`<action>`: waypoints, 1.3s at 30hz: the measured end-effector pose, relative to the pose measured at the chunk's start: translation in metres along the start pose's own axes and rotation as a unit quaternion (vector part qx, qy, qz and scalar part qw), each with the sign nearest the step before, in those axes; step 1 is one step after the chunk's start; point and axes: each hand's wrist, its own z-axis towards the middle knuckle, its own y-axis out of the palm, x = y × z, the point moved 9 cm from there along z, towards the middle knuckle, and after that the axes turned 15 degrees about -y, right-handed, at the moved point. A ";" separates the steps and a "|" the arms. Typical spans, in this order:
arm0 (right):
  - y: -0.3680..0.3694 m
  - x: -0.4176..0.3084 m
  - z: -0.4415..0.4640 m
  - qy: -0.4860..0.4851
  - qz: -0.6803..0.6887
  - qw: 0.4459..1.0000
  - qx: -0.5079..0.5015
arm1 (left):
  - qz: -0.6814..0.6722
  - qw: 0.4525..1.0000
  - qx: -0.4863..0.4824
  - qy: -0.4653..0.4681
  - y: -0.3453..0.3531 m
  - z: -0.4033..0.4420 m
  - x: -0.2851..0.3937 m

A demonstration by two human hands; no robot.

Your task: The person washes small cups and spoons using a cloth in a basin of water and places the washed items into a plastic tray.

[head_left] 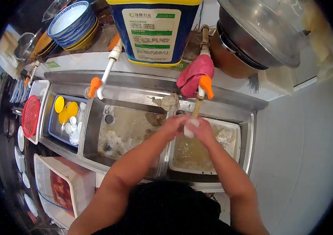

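Both hands are close together over the divider and the right basin, just below the right tap (205, 87) with its orange handle. My left hand (173, 127) is curled, and what it may hold is hidden. My right hand (202, 131) is closed round a small white object (190, 128) between the two hands. Beneath them, a white tub (236, 147) with cloudy water stands in the right basin. A pink cloth (198, 74) hangs over the tap pipe. A beige rag (169, 102) lies on the divider behind my left hand.
The middle basin (92, 133) holds murky water under a second tap (100, 88). Yellow and white dishes fill a blue-grey tub (53, 113) on the left. A big blue container (154, 31), stacked bowls (70, 23) and metal basins (260, 31) line the ledge.
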 end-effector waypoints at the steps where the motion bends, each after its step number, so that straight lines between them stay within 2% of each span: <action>1: 0.006 -0.017 0.000 -0.161 -0.071 0.981 -0.077 | -0.020 0.998 -0.020 -0.065 -0.006 -0.002 -0.002; 2: 0.019 -0.032 -0.012 -0.316 -0.139 0.926 -0.154 | -0.022 0.997 -0.020 -0.064 -0.008 0.002 0.000; 3: 0.025 -0.016 -0.014 -0.209 -0.103 0.951 -0.205 | -0.016 0.997 -0.026 -0.076 -0.008 0.006 -0.002; 4: 0.028 -0.015 -0.013 -0.208 -0.104 0.951 -0.204 | -0.007 0.996 -0.033 -0.087 -0.007 0.009 -0.004; 5: 0.032 -0.001 -0.010 -0.099 0.089 0.974 -0.182 | -0.006 0.996 -0.034 -0.085 0.002 0.013 -0.009; 6: 0.040 0.010 -0.009 0.015 0.277 0.948 -0.154 | -0.038 0.995 0.078 0.044 -0.001 0.006 0.005; 7: 0.037 -0.010 -0.010 0.014 0.277 0.948 -0.154 | -0.070 0.965 0.189 0.171 -0.010 -0.013 0.018; 9: 0.032 -0.036 -0.019 0.055 0.280 0.944 -0.166 | -0.074 0.969 0.179 0.155 -0.010 -0.019 0.020; 10: 0.036 -0.023 -0.020 0.056 0.281 0.944 -0.167 | -0.077 0.973 0.168 0.138 -0.011 -0.018 0.019; 11: 0.036 -0.038 -0.018 -0.216 0.048 0.954 -0.200 | -0.077 0.973 0.168 0.136 -0.018 -0.019 0.023; 12: 0.044 -0.071 -0.038 -0.461 -0.192 0.841 -0.210 | -0.017 0.992 0.105 0.063 -0.015 -0.009 0.020; 13: 0.043 -0.072 -0.042 -0.463 -0.192 0.839 -0.210 | 0.043 0.998 0.040 -0.008 -0.008 -0.002 0.011; 14: 0.040 -0.057 -0.036 -0.344 -0.131 0.902 -0.225 | 0.042 0.998 0.040 -0.006 -0.008 0.003 0.011; 15: 0.039 -0.043 -0.033 -0.217 -0.066 0.945 -0.235 | 0.035 0.995 0.065 0.065 -0.008 0.003 0.020; 16: 0.043 -0.041 -0.035 -0.216 -0.067 0.945 -0.235 | 0.027 0.987 0.089 0.134 -0.009 0.001 0.029; 18: 0.036 -0.014 -0.029 -0.076 0.130 0.980 -0.130 | 0.020 0.988 0.097 0.120 -0.010 0.006 0.027; 20: 0.022 0.000 -0.033 -0.050 0.079 0.990 -0.103 | 0.014 0.989 0.107 0.105 -0.018 0.017 0.019; 22: 0.002 0.003 -0.036 -0.024 0.026 0.997 -0.074 | -0.198 0.979 -0.043 0.006 -0.020 0.050 -0.015; 23: -0.017 0.003 -0.039 0.018 0.080 0.997 -0.007 | -0.199 0.979 -0.046 0.007 -0.023 0.055 -0.018; 24: -0.034 0.008 -0.044 0.061 0.133 0.987 0.061 | -0.204 0.973 -0.102 -0.032 -0.010 0.051 -0.023; 25: -0.038 0.022 -0.048 0.064 0.131 0.987 0.063 | -0.208 0.963 -0.158 -0.072 0.007 0.042 -0.027; 27: -0.047 0.066 -0.062 0.078 0.134 0.981 0.114 | -0.235 0.956 -0.156 -0.081 0.025 0.022 -0.023; 29: -0.047 0.090 -0.076 0.089 0.151 0.978 0.114 | -0.261 0.949 -0.156 -0.083 0.032 0.016 -0.020; 30: -0.047 0.098 -0.085 0.101 0.170 0.974 0.113 | -0.108 0.993 -0.041 0.021 0.015 0.015 -0.009; 31: -0.050 0.092 -0.090 0.099 0.169 0.974 0.110 | 0.049 0.988 0.078 0.124 0.003 0.007 0.004; 32: -0.055 0.091 -0.101 0.136 0.170 0.967 0.130 | 0.044 0.988 0.082 0.126 -0.004 0.010 -0.002; 33: -0.054 0.087 -0.108 0.169 0.173 0.960 0.142 | 0.315 0.867 0.209 0.324 -0.003 -0.013 0.021; 34: -0.054 0.090 -0.115 0.172 0.181 0.954 0.163 | 0.546 0.621 0.320 0.463 0.010 -0.042 0.024; 35: -0.052 0.095 -0.120 0.174 0.193 0.950 0.175 | 0.541 0.615 0.353 0.452 -0.004 -0.057 0.026; 37: -0.039 0.069 -0.125 0.203 0.184 0.953 0.128 | 0.584 0.619 0.345 0.396 -0.020 -0.080 0.022; 38: -0.038 0.091 -0.128 0.192 0.199 0.955 0.109 | 0.576 0.617 0.381 0.378 -0.047 -0.097 0.026; 39: -0.032 0.107 -0.128 0.183 0.216 0.954 0.097 | 0.474 0.675 0.433 0.363 -0.086 -0.120 0.034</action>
